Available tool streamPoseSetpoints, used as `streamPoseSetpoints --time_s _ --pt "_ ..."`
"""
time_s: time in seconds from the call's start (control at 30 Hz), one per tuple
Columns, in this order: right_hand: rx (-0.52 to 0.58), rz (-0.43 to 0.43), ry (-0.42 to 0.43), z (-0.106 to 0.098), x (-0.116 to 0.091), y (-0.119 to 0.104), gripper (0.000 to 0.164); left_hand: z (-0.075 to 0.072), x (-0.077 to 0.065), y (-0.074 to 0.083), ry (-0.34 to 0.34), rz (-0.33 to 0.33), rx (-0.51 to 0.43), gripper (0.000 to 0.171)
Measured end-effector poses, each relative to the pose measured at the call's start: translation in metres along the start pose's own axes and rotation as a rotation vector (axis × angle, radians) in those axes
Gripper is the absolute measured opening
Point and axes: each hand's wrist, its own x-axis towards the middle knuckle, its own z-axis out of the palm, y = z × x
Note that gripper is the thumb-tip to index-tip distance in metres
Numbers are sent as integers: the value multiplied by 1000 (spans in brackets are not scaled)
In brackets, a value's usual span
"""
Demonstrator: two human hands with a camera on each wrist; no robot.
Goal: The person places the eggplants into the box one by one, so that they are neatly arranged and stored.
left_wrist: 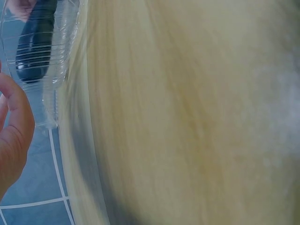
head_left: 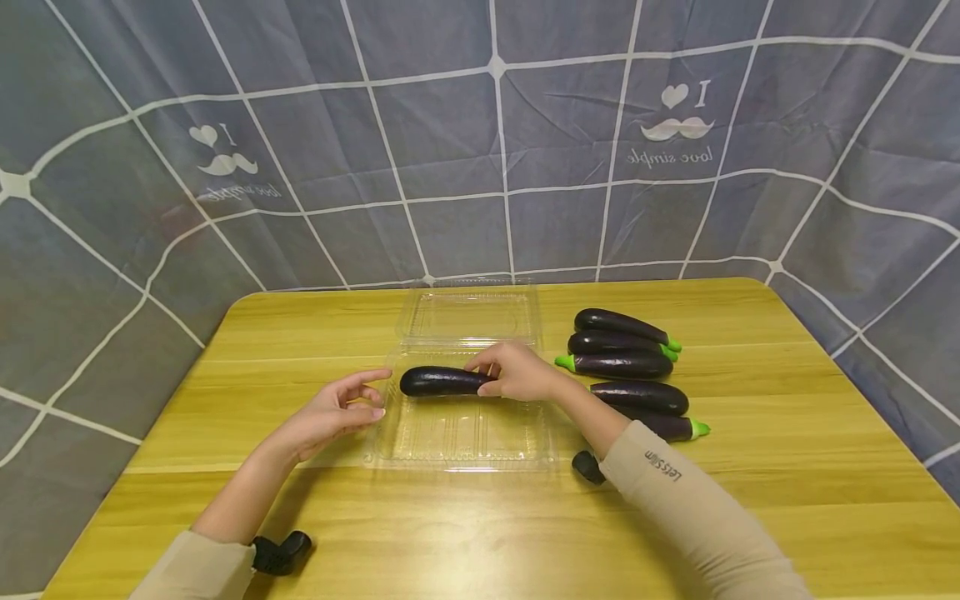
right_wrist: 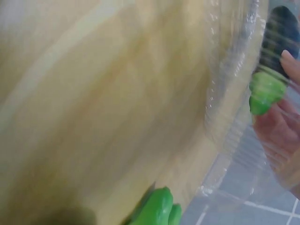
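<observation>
My right hand (head_left: 521, 372) grips a dark purple eggplant (head_left: 438, 381) near its stem end, over the back part of a clear plastic clamshell box (head_left: 465, 437). In the right wrist view, the eggplant's green cap (right_wrist: 266, 91) shows beside the thumb, seen through the clear box wall. The box's lid (head_left: 468, 317) lies folded open towards the back. At the box's left edge my left hand (head_left: 333, 412) holds nothing, its fingers loosely bent and the thumb apart from them. From the left wrist, that hand (left_wrist: 14, 131) appears beside the box wall.
Several more eggplants (head_left: 626, 364) lie on the wooden table (head_left: 450, 533) right of the box, in a back group and a front pair (head_left: 641, 397). A grey curtain (head_left: 450, 150) with white lines hangs behind the table. Black wrist devices (head_left: 281, 554) sit under both forearms.
</observation>
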Motion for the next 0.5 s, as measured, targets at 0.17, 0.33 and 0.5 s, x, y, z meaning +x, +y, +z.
streamPoseSetpoints --time_s 0.17,0.33,0.5 --pt "0 45 4 6 2 -2 33 0 0 0 1 -2 2 66" --pt "-19 86 11 11 4 -3 35 0 0 0 3 -1 6 66" --pt "-68 99 11 14 4 -3 35 0 -1 0 -2 4 8 66"
